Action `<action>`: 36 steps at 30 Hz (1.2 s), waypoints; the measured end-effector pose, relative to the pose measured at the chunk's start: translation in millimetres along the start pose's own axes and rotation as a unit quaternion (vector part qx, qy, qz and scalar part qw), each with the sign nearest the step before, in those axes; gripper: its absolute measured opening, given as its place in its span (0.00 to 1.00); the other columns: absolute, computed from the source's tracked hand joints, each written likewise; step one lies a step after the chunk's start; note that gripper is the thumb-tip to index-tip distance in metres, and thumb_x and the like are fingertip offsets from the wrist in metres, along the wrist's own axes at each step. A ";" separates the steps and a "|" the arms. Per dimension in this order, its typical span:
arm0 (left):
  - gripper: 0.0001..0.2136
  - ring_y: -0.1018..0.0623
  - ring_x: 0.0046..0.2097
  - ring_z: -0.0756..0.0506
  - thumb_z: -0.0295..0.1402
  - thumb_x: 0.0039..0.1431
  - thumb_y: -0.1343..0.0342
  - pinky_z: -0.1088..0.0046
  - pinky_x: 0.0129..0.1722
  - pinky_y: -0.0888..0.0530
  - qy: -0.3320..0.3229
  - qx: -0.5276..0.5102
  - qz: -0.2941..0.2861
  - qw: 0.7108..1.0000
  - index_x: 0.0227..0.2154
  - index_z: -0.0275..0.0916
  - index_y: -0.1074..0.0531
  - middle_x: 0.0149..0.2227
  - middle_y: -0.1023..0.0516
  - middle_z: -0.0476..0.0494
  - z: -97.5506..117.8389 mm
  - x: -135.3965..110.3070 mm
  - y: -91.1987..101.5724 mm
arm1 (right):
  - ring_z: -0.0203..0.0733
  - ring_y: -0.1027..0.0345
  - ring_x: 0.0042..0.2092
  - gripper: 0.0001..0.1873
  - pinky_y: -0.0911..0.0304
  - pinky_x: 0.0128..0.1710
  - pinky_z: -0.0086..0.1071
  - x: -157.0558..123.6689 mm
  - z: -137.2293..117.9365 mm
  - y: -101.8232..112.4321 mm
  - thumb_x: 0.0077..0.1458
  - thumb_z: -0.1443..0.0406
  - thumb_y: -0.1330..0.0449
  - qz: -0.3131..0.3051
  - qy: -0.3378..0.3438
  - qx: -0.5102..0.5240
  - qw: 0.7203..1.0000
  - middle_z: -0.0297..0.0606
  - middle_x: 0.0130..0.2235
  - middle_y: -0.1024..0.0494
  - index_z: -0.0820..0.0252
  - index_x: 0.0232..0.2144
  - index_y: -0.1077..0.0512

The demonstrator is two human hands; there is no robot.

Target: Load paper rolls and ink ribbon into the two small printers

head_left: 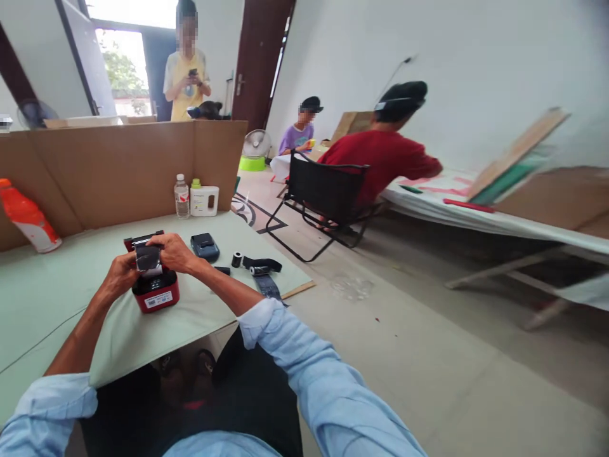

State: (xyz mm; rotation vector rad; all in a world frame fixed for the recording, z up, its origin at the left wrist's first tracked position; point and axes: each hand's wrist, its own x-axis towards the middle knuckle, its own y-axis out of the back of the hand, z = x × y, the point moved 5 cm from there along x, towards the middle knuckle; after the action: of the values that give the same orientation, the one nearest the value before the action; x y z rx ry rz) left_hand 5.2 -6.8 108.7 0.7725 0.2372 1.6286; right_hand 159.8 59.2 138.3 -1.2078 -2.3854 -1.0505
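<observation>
On the pale green cloth stands a small red-and-black label printer (156,298) with a white sticker on its near face. A strip of shiny black ribbon (148,257) is stretched over its top. My left hand (122,274) pinches the strip's left side, and my right hand (177,252) grips it from the right. The fingers partly hide the inside of the printer. To the right lies a dark blue portable printer (205,246). Beyond my right forearm are a small black roll (236,259) and a second roll with unwound black ribbon (270,287).
A cardboard partition (128,174) borders the table's far side. Before it stand an orange bottle (29,216), a clear bottle (181,198) and a white jug (204,200). Several people are nearby, one in red on a black folding chair (328,190).
</observation>
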 end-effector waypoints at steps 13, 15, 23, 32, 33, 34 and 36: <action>0.20 0.21 0.34 0.43 0.48 0.53 0.35 0.70 0.32 0.25 -0.014 0.029 -0.025 0.999 0.43 0.39 0.19 0.34 0.17 0.44 82.7 24.6 -17.4 | 0.33 0.31 0.33 0.08 0.32 0.33 0.25 -27.7 0.1 122.1 0.54 0.61 0.34 0.133 0.018 0.191 0.972 0.30 0.31 0.23 0.62 0.33 0.21; 0.19 0.23 0.31 0.45 0.46 0.54 0.37 0.73 0.29 0.28 -0.026 0.056 -0.045 0.997 0.43 0.39 0.19 0.33 0.18 0.45 99.5 38.0 -31.7 | 0.33 0.31 0.33 0.11 0.30 0.32 0.26 -50.5 16.4 155.3 0.54 0.57 0.33 0.180 -0.008 0.189 0.965 0.30 0.30 0.23 0.61 0.33 0.21; 0.15 0.27 0.30 0.48 0.38 0.53 0.40 0.73 0.31 0.32 -0.121 0.166 -0.121 0.971 0.40 0.38 0.18 0.29 0.21 0.50 144.9 114.5 -130.2 | 0.37 0.27 0.32 0.14 0.29 0.31 0.30 -147.9 95.2 248.6 0.48 0.58 0.30 0.310 -0.101 0.179 0.928 0.35 0.29 0.19 0.62 0.33 0.19; 0.18 0.21 0.42 0.41 0.28 0.52 0.44 0.65 0.48 0.26 -0.125 0.273 -0.181 0.937 0.45 0.40 0.17 0.39 0.15 0.43 121.9 188.5 -245.7 | 0.37 0.31 0.30 0.14 0.34 0.30 0.29 -214.2 191.0 276.7 0.48 0.55 0.34 0.364 -0.216 0.103 0.900 0.34 0.25 0.23 0.61 0.27 0.24; 0.18 0.20 0.43 0.41 0.27 0.52 0.44 0.65 0.49 0.26 -0.116 0.281 -0.189 0.934 0.45 0.40 0.17 0.39 0.15 0.43 116.4 191.6 -254.6 | 0.36 0.33 0.29 0.14 0.36 0.30 0.29 -218.0 197.5 275.8 0.49 0.55 0.35 0.360 -0.226 0.082 0.902 0.33 0.23 0.25 0.61 0.25 0.25; 0.19 0.20 0.43 0.41 0.26 0.51 0.44 0.66 0.49 0.26 -0.108 0.287 -0.200 0.930 0.45 0.40 0.17 0.39 0.15 0.43 111.1 193.4 -262.5 | 0.36 0.34 0.28 0.14 0.37 0.29 0.29 -221.6 203.0 274.3 0.50 0.55 0.37 0.355 -0.235 0.064 0.903 0.31 0.22 0.27 0.60 0.24 0.25; 0.18 0.20 0.42 0.41 0.26 0.51 0.43 0.66 0.47 0.26 -0.098 0.292 -0.223 0.925 0.44 0.40 0.16 0.37 0.15 0.43 101.2 194.0 -274.5 | 0.36 0.36 0.28 0.13 0.39 0.30 0.29 -228.4 211.6 269.9 0.50 0.56 0.38 0.345 -0.250 0.042 0.904 0.29 0.21 0.30 0.60 0.23 0.26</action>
State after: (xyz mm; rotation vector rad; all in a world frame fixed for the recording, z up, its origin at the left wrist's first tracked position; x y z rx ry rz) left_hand 281.6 209.4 99.4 1.2241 0.7215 1.0352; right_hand 529.2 179.9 1.4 -2.2578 -1.9666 -0.4314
